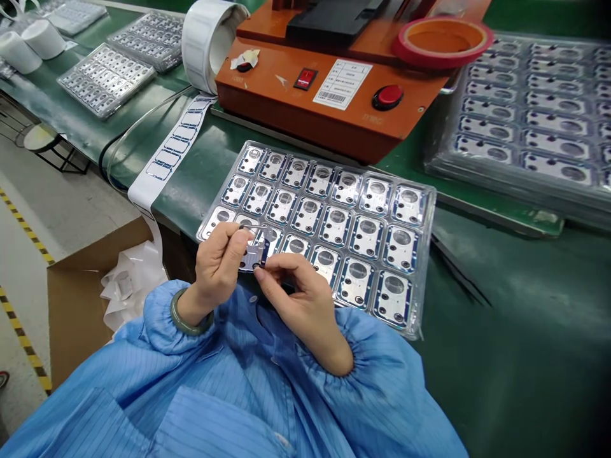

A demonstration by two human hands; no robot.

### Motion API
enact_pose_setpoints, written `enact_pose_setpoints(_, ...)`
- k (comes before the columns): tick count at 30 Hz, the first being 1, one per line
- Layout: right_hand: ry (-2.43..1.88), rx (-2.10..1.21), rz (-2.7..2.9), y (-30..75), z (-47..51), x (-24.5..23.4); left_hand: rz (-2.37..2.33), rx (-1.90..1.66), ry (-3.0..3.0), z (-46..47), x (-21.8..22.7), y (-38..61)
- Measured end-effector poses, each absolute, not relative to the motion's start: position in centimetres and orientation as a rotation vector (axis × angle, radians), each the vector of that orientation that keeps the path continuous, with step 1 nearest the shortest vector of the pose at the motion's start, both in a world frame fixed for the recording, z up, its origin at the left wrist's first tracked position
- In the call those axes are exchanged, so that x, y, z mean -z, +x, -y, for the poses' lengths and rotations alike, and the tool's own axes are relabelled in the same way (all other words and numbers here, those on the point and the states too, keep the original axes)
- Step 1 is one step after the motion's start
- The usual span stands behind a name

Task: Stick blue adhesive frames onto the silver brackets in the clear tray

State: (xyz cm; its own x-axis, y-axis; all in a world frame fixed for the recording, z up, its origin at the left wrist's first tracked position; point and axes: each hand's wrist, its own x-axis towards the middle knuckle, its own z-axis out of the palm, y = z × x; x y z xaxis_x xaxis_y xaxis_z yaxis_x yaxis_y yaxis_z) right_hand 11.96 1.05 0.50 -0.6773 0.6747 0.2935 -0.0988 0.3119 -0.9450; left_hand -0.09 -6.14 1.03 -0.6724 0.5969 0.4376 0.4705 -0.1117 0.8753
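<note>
My left hand is closed, pinching the left side of a small silvery metal plate with dark blue edging. My right hand has thumb and forefinger together at the plate's lower right corner, its other fingers curled. The plate is tilted above the near left part of a clear plastic tray. Rows of similar plates, each with a round window and dark holes, fill the tray's pockets. Fingers cover part of the held plate, and both hands hide some near pockets.
Behind the tray stands an orange machine with a roll of red tape on it. A label roll trails its strip over the edge toward a cardboard box. Black tweezers lie right; stacked trays stand beyond.
</note>
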Motion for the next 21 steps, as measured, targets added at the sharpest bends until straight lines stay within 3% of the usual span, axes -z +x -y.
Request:
enact_pose_setpoints(14,-0.494,-1.464,1.868,12.0,-1.0,-0.5,-1.837,-2.07,1.089,5.9,0.2,0.5)
enact_pose_setpoints(21,-0.467,-1.416,1.902,12.0,-1.0,-0.6,-2.077,-1.958,1.179,5.8,-0.7,0.2)
